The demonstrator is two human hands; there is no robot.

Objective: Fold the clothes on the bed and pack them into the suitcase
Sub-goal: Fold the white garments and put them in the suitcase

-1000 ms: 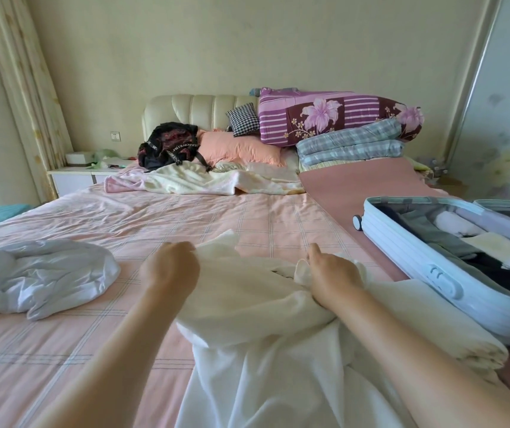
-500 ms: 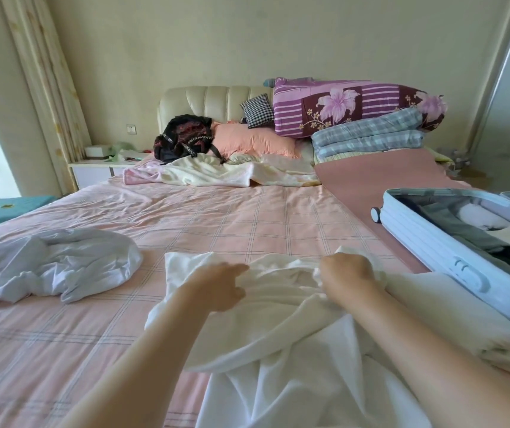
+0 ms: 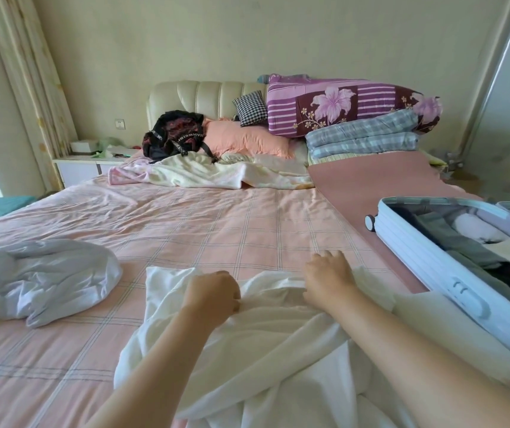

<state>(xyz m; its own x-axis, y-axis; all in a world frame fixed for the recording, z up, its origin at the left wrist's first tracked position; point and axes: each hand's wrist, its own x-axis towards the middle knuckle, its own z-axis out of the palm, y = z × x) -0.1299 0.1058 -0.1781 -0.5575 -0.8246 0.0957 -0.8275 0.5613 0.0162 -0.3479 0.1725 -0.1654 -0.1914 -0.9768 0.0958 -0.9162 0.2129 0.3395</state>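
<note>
A person's left hand (image 3: 213, 293) and right hand (image 3: 327, 281) both curl their fingers into a white garment (image 3: 266, 341) spread on the pink checked bed (image 3: 216, 217) — the open suitcase (image 3: 417, 257) lies just beside it at right, a crumpled white shirt (image 3: 40, 279) well apart at left.

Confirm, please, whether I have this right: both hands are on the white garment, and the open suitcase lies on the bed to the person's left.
Not quite: the head view shows the open suitcase on the bed to the person's right, not left. The left hand and right hand are indeed both on the white garment.
</note>
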